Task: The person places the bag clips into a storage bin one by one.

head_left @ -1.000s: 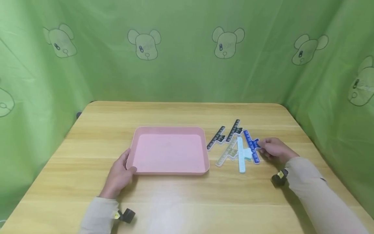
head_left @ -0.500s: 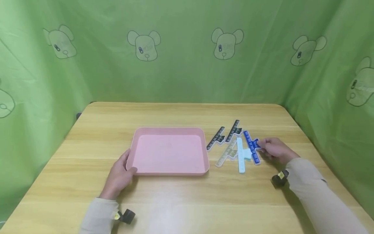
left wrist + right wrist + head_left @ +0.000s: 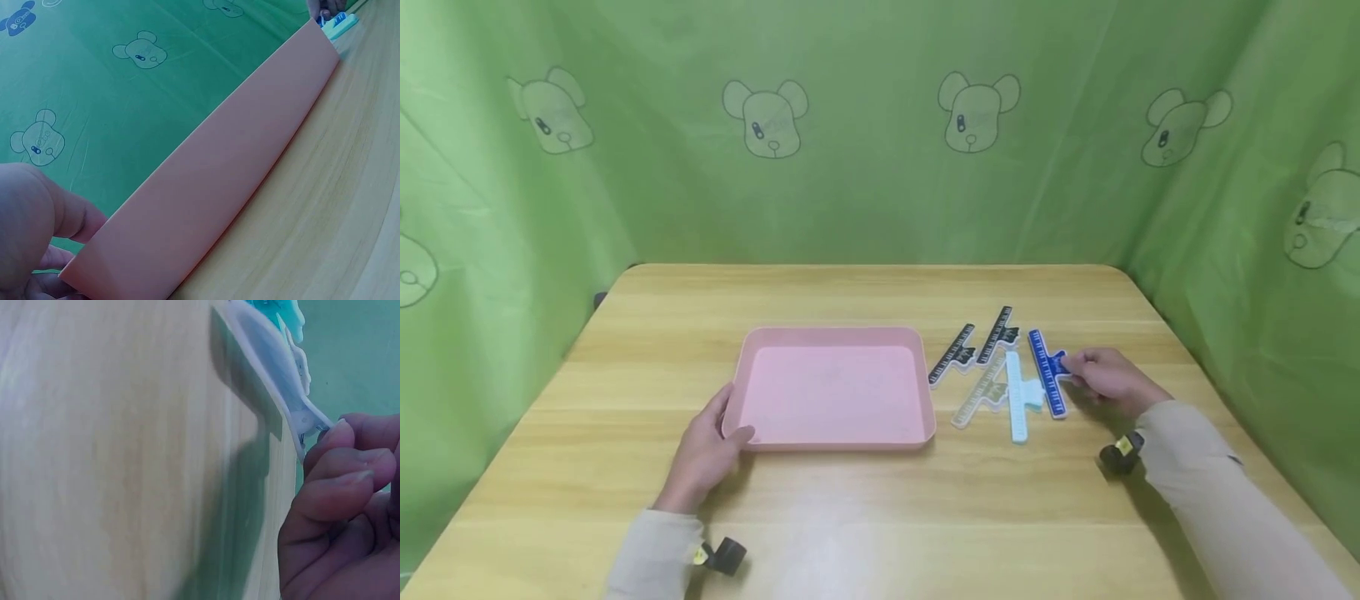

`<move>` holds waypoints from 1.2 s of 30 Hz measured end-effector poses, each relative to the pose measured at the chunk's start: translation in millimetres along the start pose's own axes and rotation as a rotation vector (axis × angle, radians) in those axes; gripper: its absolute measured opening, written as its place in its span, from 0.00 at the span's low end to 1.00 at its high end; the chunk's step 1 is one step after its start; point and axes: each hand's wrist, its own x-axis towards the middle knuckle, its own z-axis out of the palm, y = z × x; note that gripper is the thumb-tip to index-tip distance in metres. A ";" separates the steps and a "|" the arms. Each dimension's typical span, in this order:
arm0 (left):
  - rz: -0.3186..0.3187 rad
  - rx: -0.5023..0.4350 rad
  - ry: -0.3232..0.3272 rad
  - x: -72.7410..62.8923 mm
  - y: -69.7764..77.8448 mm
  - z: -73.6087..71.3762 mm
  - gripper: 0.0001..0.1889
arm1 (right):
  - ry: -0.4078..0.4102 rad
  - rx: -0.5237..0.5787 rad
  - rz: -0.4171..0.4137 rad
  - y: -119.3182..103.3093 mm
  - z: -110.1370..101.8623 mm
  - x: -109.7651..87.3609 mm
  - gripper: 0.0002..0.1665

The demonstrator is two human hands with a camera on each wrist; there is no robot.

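My left hand [image 3: 702,454] grips the front left corner of a pink tray [image 3: 831,446], thumb over the rim. In the left wrist view the tray's outer wall [image 3: 206,162] fills the middle. My right hand [image 3: 1108,379] pinches the small tab of a blue clip [image 3: 1047,375] with a long bar marked like piano keys. In the right wrist view, the pale underside of this clip [image 3: 265,353] shows over its shadow, thumb and fingertips on the tab's end. Just left of it lies a light blue clip [image 3: 1017,400].
A clear clip [image 3: 977,398] and two black clips [image 3: 953,354] lie between the tray and the light blue clip. A wooden table [image 3: 880,508] carries everything. Green curtains [image 3: 865,200] with mouse-head prints hang behind it and at both sides.
The blue clip has shifted slightly away from the light blue clip and turned a little in my right hand. My left hand and the tray stay in place.
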 end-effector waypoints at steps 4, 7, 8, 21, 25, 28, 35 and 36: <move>-0.004 0.010 0.005 -1.2 0.8 0.1 0.41 | -0.002 0.003 -0.008 -1.2 -1.1 0.0 0.17; -0.005 0.008 0.004 -1.6 1.4 -0.1 0.41 | -0.006 0.006 -0.013 -1.9 -1.4 -1.2 0.17; -0.004 0.005 0.003 -1.7 1.5 -0.1 0.41 | -0.007 0.008 -0.014 -2.0 -1.3 -1.7 0.17; -0.008 0.018 0.007 -2.4 2.6 -0.2 0.41 | -0.011 0.050 -0.013 -6.4 -0.9 -6.2 0.16; -0.003 0.020 0.009 -2.7 3.3 -0.6 0.41 | -0.022 0.067 -0.023 -7.9 -1.3 -6.2 0.16; 0.001 0.018 0.009 -2.6 2.9 -0.8 0.41 | -0.027 0.067 -0.021 -9.2 -1.6 -5.7 0.16; 0.001 0.008 0.004 -2.8 2.0 -1.0 0.41 | -0.043 0.092 0.002 -12.0 -1.3 -5.0 0.18; 0.002 0.006 0.005 -2.6 1.8 -0.9 0.41 | -0.044 0.099 0.004 -12.7 -1.2 -5.3 0.18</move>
